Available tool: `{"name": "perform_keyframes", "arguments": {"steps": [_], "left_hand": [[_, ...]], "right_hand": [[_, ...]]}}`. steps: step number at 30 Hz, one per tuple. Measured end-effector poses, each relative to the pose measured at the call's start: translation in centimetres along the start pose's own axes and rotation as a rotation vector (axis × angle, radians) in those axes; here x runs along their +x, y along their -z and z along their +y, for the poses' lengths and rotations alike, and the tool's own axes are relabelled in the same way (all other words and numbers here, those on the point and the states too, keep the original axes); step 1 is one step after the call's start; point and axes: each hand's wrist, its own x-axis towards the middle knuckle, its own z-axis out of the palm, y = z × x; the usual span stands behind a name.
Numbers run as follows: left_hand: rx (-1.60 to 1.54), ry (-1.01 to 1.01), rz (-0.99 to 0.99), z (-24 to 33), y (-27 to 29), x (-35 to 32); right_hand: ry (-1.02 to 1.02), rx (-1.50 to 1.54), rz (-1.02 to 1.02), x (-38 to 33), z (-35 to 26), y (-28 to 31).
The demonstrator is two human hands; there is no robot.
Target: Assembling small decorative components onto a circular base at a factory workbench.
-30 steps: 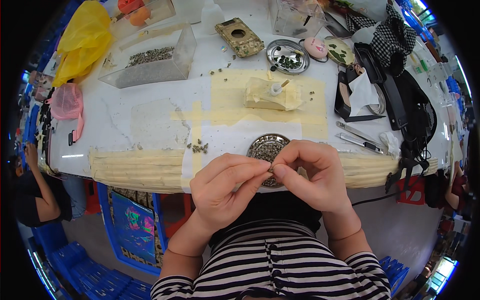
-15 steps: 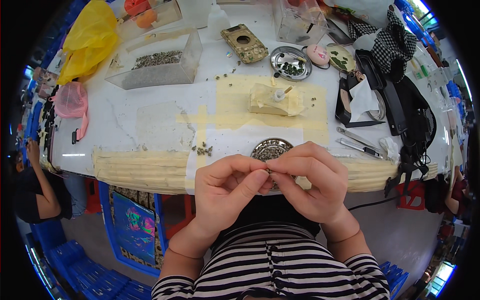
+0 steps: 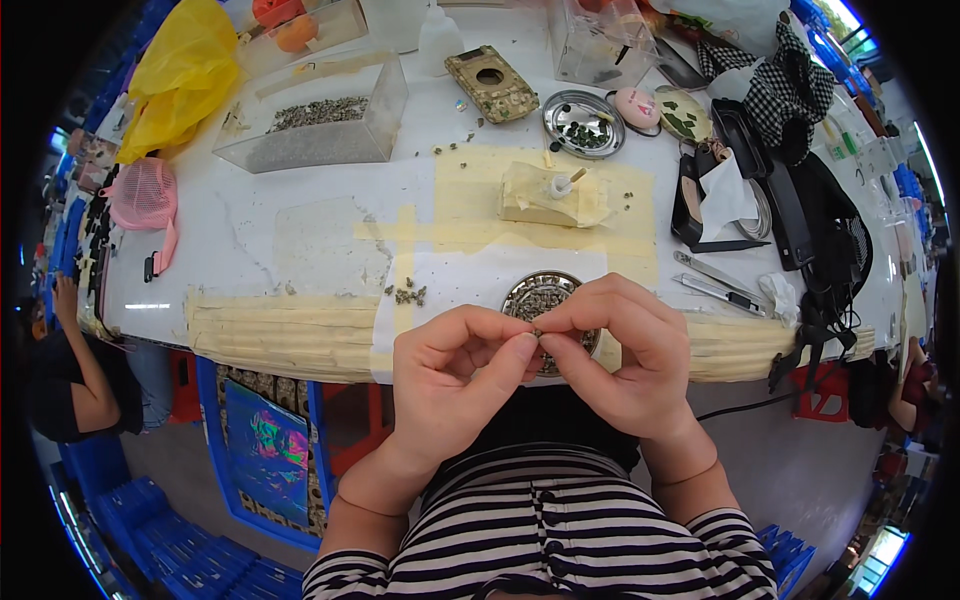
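Note:
My left hand [image 3: 450, 385] and my right hand [image 3: 630, 370] meet fingertip to fingertip above the table's front edge. Thumb and forefinger of each are pinched together around something tiny, too small and covered to make out. Just behind and partly beneath the fingers sits a round metal dish [image 3: 517, 292] filled with small grey-brown pieces [image 3: 545, 297]. A few similar loose pieces [image 3: 405, 295] lie on the white paper left of the dish.
Beyond the dish stands a taped block [image 3: 530, 200] holding a small white pot with a stick. Farther back are a clear bin [image 3: 385, 125] of pieces, a camouflage-patterned toy vehicle shell [image 3: 490, 85] and a metal plate [image 3: 612, 142]. Tweezers and a knife [image 3: 720, 293] lie right.
Both hands keep their pinch at nearly the same spot, with slight finger shifts. The view has moved a little; nothing on the table has visibly been moved.

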Motion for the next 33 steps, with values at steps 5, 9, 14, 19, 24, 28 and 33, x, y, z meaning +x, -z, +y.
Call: {"name": "perform_keyframes", "arguments": {"steps": [5, 9, 14, 19, 24, 28, 33], "left_hand": [[-0.008, 0.037, -0.008, 0.12, 0.29, 0.04], [-0.015, 0.038, -0.006, 0.07, 0.29, 0.04], [-0.015, 0.063, -0.013, 0.24, 0.36, 0.12], [-0.026, 0.055, -0.025, 0.07, 0.5, 0.19], [-0.007, 0.028, 0.01, -0.03, 0.22, 0.21], [0.079, -0.015, 0.038, -0.09, 0.17, 0.15], [0.147, -0.044, 0.057, -0.16, 0.1, 0.07]], "right_hand": [[-0.004, 0.014, 0.002, 0.05, 0.01, -0.07], [-0.012, 0.018, 0.006, 0.0, 0.16, -0.13], [-0.033, 0.044, 0.008, -0.09, 0.23, -0.15], [-0.04, 0.058, 0.001, -0.1, 0.46, -0.17], [-0.084, 0.055, 0.044, -0.12, 0.1, -0.53], [-0.034, 0.015, 0.023, -0.04, 0.24, -0.27], [-0.061, 0.046, 0.001, -0.15, 0.47, -0.19]]}}
